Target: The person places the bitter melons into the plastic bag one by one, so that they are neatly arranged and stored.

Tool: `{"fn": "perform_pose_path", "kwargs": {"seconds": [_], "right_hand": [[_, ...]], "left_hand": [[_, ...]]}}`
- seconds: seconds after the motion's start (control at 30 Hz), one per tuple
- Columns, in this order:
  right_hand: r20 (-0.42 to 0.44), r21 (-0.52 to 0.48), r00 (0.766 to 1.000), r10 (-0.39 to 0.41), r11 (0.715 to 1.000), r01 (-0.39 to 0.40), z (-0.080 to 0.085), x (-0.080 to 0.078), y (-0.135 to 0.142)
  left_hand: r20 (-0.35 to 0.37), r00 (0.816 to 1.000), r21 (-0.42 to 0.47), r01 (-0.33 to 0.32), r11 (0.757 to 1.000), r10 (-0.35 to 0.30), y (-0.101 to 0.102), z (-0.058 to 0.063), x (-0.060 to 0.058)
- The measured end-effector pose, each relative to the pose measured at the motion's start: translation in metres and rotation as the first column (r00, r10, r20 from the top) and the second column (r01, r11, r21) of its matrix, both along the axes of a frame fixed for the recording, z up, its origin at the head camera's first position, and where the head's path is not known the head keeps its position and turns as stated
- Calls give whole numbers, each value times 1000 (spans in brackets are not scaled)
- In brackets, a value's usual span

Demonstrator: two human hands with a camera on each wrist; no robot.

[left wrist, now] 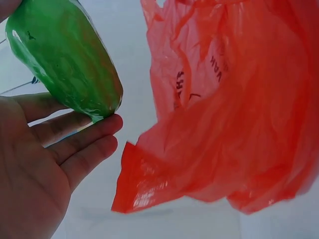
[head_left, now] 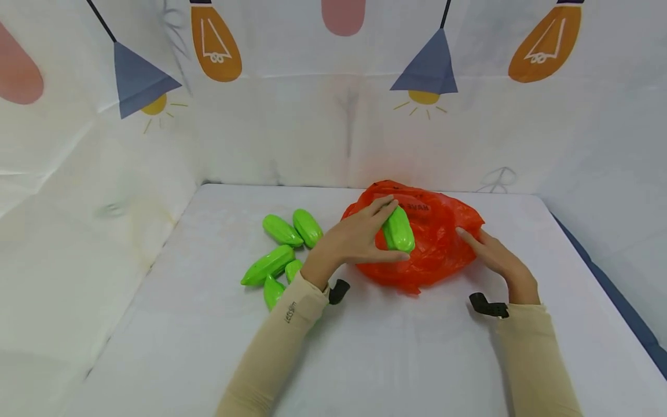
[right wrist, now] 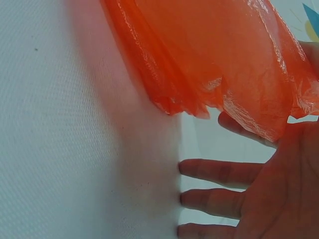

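Note:
My left hand (head_left: 354, 234) holds a glossy light-green ridged vegetable (head_left: 400, 230) between thumb and fingers, over the front of a red plastic bag (head_left: 440, 249). In the left wrist view the vegetable (left wrist: 65, 57) tilts, its lower end at the fingertips, beside the bag (left wrist: 239, 124). At the bag's right edge, my right hand (head_left: 500, 258) pinches the thin plastic between thumb and index finger. The right wrist view has that hand's (right wrist: 279, 184) other fingers spread straight below the bag (right wrist: 199, 55). Dark print shows on the crumpled bag.
Several like green vegetables (head_left: 268, 265) lie left of my left forearm, some partly hidden behind it. They and the bag are on a white table (head_left: 406, 353). A white sheet (head_left: 292, 133) printed with lamps stands behind. Black straps (head_left: 487, 305) are at both wrists.

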State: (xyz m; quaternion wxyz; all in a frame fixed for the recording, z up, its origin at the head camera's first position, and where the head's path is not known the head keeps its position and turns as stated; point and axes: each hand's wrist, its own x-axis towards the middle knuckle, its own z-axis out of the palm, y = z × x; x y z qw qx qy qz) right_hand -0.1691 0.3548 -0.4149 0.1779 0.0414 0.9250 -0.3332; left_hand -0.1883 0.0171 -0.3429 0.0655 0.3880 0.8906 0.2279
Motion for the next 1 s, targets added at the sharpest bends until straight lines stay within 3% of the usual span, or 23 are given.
{"fn": "perform_pose_path", "kwargs": {"seconds": [0.4,0.7,1.0], "right_hand": [[19,14,1000,-18,1000,18,0,-1,1],[6,20,1000,-12,1000,12,3,0,0],[6,13,1000,-13,1000,13,0,-1,-1]], "left_hand": [[141,990,-84,11,996,1,25,-9,-22],[119,993,-180,2,984,20,34,-12,-33],[106,993,-320,-16,947,53,46,-6,-48]]}}
